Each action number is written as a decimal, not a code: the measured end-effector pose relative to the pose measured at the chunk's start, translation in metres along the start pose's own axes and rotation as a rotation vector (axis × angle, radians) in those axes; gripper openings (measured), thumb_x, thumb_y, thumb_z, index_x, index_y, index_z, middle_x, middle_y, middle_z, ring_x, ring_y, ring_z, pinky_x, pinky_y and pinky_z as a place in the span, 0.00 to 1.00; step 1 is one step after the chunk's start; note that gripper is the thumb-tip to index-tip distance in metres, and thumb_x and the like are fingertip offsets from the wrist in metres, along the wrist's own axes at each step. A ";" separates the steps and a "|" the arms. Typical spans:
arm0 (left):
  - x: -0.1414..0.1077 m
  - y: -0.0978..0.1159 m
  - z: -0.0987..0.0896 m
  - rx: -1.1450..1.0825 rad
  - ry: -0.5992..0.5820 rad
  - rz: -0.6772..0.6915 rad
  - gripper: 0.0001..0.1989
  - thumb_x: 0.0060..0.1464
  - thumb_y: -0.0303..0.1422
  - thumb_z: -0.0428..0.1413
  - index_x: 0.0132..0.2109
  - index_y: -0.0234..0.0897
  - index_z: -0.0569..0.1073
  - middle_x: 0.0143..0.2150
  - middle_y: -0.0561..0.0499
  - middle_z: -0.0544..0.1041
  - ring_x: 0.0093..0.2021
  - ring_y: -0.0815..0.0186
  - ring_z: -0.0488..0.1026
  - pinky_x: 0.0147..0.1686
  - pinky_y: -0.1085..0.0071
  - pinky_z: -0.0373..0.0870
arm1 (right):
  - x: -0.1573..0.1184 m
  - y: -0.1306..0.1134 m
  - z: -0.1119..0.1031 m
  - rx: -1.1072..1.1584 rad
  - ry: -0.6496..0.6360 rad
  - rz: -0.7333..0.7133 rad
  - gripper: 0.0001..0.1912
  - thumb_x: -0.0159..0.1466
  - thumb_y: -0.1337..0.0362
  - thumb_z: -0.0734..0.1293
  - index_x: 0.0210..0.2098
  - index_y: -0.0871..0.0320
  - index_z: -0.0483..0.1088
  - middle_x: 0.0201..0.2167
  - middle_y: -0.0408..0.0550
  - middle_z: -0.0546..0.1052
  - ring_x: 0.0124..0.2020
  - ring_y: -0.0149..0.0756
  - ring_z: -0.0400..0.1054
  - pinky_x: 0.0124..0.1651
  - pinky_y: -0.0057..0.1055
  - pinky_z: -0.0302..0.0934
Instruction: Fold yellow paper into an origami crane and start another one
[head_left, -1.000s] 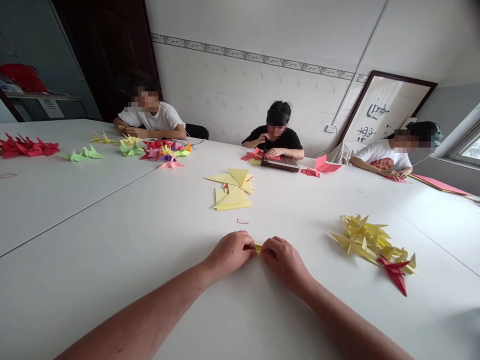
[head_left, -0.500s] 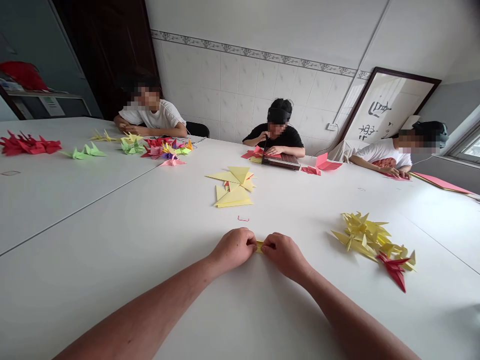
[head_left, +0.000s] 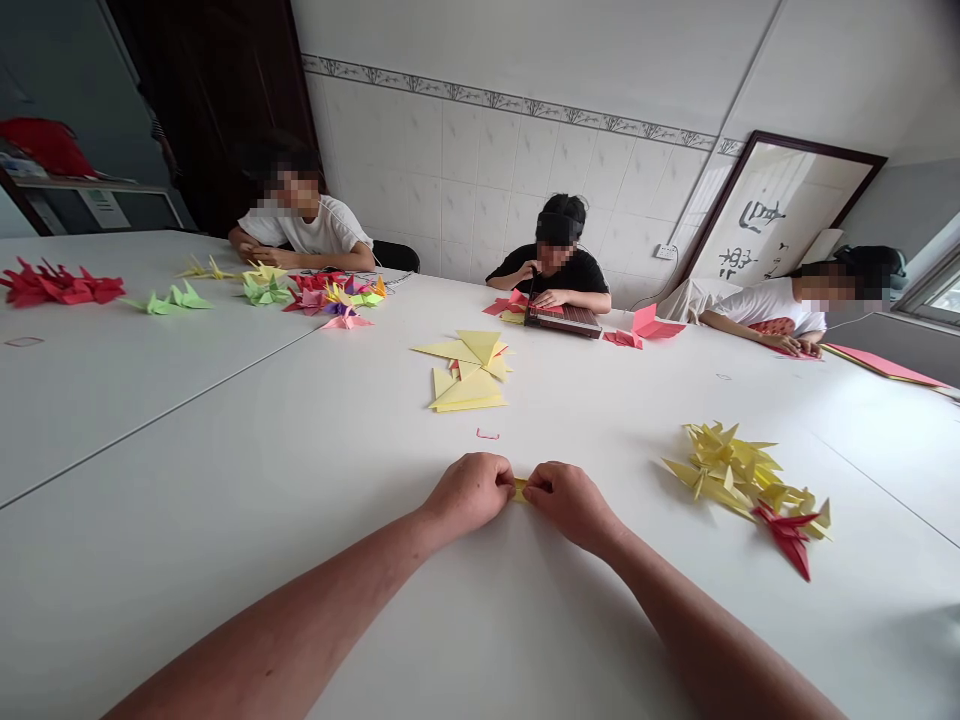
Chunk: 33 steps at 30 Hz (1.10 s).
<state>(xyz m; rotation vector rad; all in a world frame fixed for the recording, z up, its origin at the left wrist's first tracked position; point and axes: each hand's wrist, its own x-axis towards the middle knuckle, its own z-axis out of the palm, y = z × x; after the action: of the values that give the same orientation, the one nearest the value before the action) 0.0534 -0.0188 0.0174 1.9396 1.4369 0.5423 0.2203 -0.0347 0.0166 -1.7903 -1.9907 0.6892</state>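
Between my hands is a small piece of folded yellow paper (head_left: 520, 490), low over the white table (head_left: 495, 620). My left hand (head_left: 472, 490) pinches its left side, and my right hand (head_left: 566, 500) pinches its right side. Only a narrow strip of the paper shows; the fingers hide the rest. Beyond my hands lies a stack of folded yellow paper pieces (head_left: 469, 385), with bits of red showing among them. To the right sits a pile of yellow paper cranes (head_left: 731, 465), with a red paper crane (head_left: 787, 535) at its near edge.
Across the table sit three people, one beside a paper cutter (head_left: 566, 320) and one handling red paper (head_left: 787, 350) at the right. Red cranes (head_left: 64, 283), green cranes (head_left: 172, 300) and mixed-colour cranes (head_left: 337, 295) lie at the far left. A red mark (head_left: 487, 434) is on the tabletop.
Both hands keep their pinch on the yellow paper with hardly any movement. The camera view has shifted very slightly.
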 end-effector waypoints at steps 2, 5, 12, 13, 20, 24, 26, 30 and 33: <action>0.000 0.001 -0.001 -0.004 -0.003 -0.002 0.04 0.43 0.29 0.51 0.24 0.39 0.69 0.23 0.56 0.70 0.24 0.69 0.64 0.19 0.75 0.53 | 0.000 -0.001 0.000 -0.004 0.000 -0.001 0.07 0.56 0.67 0.60 0.22 0.56 0.65 0.25 0.40 0.72 0.25 0.29 0.59 0.25 0.25 0.48; 0.000 0.001 0.000 -0.006 -0.001 0.000 0.04 0.44 0.29 0.51 0.25 0.39 0.69 0.24 0.55 0.71 0.25 0.69 0.66 0.20 0.75 0.54 | -0.001 -0.003 0.000 -0.014 0.006 -0.002 0.07 0.56 0.68 0.60 0.22 0.56 0.64 0.25 0.40 0.71 0.25 0.29 0.59 0.25 0.25 0.48; 0.001 -0.001 0.001 0.006 0.007 0.000 0.04 0.44 0.29 0.51 0.26 0.39 0.70 0.26 0.55 0.73 0.27 0.67 0.68 0.21 0.74 0.56 | -0.002 -0.006 -0.001 -0.045 0.018 -0.009 0.08 0.55 0.70 0.59 0.21 0.57 0.64 0.25 0.41 0.71 0.25 0.29 0.58 0.26 0.25 0.46; 0.001 -0.001 0.001 0.008 0.006 0.000 0.04 0.44 0.29 0.51 0.26 0.39 0.70 0.26 0.55 0.73 0.27 0.67 0.68 0.21 0.74 0.57 | -0.002 -0.006 -0.001 -0.049 0.018 -0.011 0.08 0.55 0.71 0.59 0.21 0.57 0.64 0.25 0.41 0.71 0.25 0.28 0.58 0.26 0.25 0.46; 0.002 0.001 0.001 0.055 -0.016 0.016 0.04 0.43 0.29 0.50 0.23 0.38 0.67 0.24 0.56 0.71 0.24 0.69 0.65 0.20 0.74 0.54 | -0.002 -0.006 0.001 -0.068 0.029 -0.024 0.08 0.55 0.72 0.59 0.21 0.57 0.63 0.26 0.40 0.71 0.25 0.28 0.57 0.27 0.25 0.46; 0.004 0.002 0.002 0.086 -0.018 0.000 0.04 0.42 0.28 0.50 0.23 0.39 0.66 0.23 0.55 0.70 0.25 0.68 0.65 0.21 0.74 0.54 | -0.001 -0.003 0.004 -0.076 0.053 -0.032 0.07 0.55 0.72 0.60 0.22 0.57 0.63 0.26 0.40 0.71 0.25 0.28 0.57 0.28 0.25 0.46; 0.005 0.003 0.003 0.092 -0.016 -0.014 0.03 0.42 0.28 0.50 0.23 0.39 0.66 0.23 0.55 0.70 0.25 0.68 0.65 0.21 0.74 0.54 | -0.002 -0.002 0.006 -0.076 0.065 -0.038 0.06 0.55 0.73 0.60 0.24 0.57 0.64 0.26 0.40 0.70 0.25 0.27 0.57 0.28 0.25 0.45; 0.002 0.004 0.004 0.080 0.008 -0.003 0.03 0.44 0.27 0.51 0.26 0.40 0.67 0.25 0.56 0.71 0.26 0.68 0.65 0.21 0.74 0.53 | -0.002 -0.001 0.008 -0.075 0.078 -0.051 0.07 0.55 0.74 0.59 0.25 0.56 0.64 0.25 0.39 0.70 0.25 0.27 0.57 0.28 0.25 0.45; 0.001 0.002 0.007 0.076 0.035 0.058 0.04 0.45 0.26 0.49 0.27 0.40 0.66 0.25 0.56 0.69 0.26 0.69 0.64 0.21 0.74 0.53 | -0.002 0.000 0.007 -0.070 0.079 -0.052 0.07 0.55 0.73 0.59 0.25 0.56 0.64 0.26 0.39 0.71 0.25 0.28 0.58 0.28 0.25 0.45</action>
<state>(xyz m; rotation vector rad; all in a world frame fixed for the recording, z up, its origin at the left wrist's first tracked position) 0.0595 -0.0205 0.0140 2.0463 1.4464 0.5582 0.2163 -0.0375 0.0111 -1.7696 -2.0241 0.5312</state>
